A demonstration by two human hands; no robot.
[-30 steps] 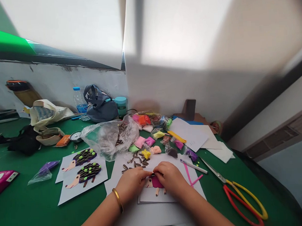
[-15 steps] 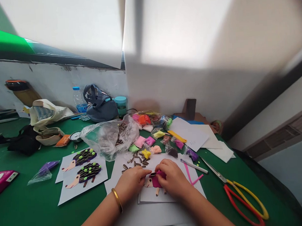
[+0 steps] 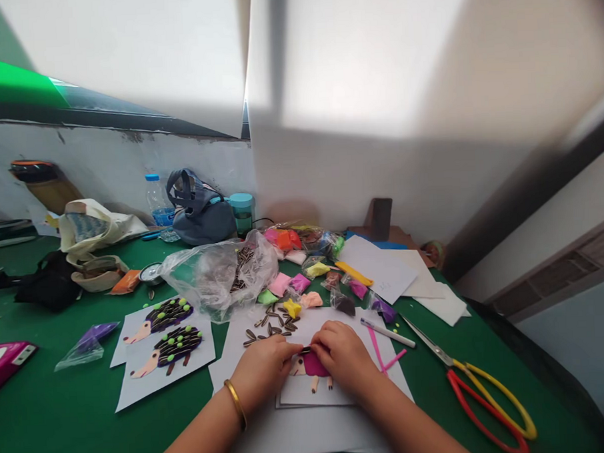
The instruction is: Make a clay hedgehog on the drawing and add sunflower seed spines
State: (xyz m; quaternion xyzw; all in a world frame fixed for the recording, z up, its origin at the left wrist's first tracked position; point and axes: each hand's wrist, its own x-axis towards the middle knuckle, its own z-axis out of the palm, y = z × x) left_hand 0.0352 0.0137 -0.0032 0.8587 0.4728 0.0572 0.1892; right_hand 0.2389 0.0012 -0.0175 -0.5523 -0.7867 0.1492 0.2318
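Observation:
A hedgehog figure with a magenta clay body, a pale face and stubby legs lies on a small stack of white paper. Along the upper edge of its body is a dark striped sunflower seed. My right hand has thumb and index finger pinched at the right end of this seed. From the other side my left hand, a gold bangle at its wrist, is closed with its index fingertip against the seed's left end. Loose sunflower seeds lie just beyond my hands.
Two finished-looking hedgehog pictures lie to the left. Behind are a plastic bag of seeds and several clay packets. On the right are a pen, pink clay strips and large open scissors.
My right hand has shifted slightly right and its fingers have drawn back, so more of the magenta body shows. My left hand has barely moved.

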